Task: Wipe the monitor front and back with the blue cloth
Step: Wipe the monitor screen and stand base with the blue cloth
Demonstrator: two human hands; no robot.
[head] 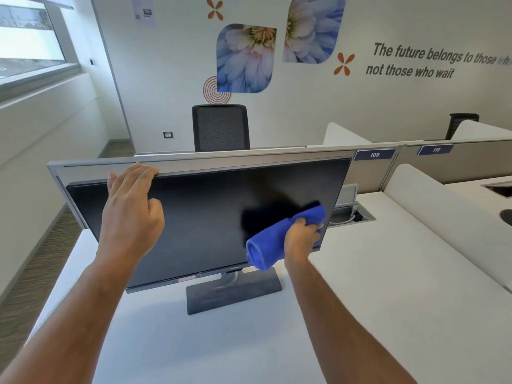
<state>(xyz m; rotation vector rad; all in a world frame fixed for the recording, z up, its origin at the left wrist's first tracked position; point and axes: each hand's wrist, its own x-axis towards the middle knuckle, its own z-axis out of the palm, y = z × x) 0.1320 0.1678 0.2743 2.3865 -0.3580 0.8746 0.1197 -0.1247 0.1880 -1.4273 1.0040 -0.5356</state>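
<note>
A white desk (360, 273) faces a flower-printed wall (304, 112), black chair (220, 128) behind the grey partition (249, 157).

The left hand (130, 214) grips the monitor (199, 217) by its top edge near the left corner. The right hand (300, 238) holds the rolled blue cloth (266, 246) against the dark screen's lower right. The monitor stands on the white counter (221, 342).

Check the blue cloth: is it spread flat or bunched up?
Bunched up. The blue cloth is rolled into a thick wad that the right hand grips against the monitor screen; its rolled end shows at lower left.
</note>
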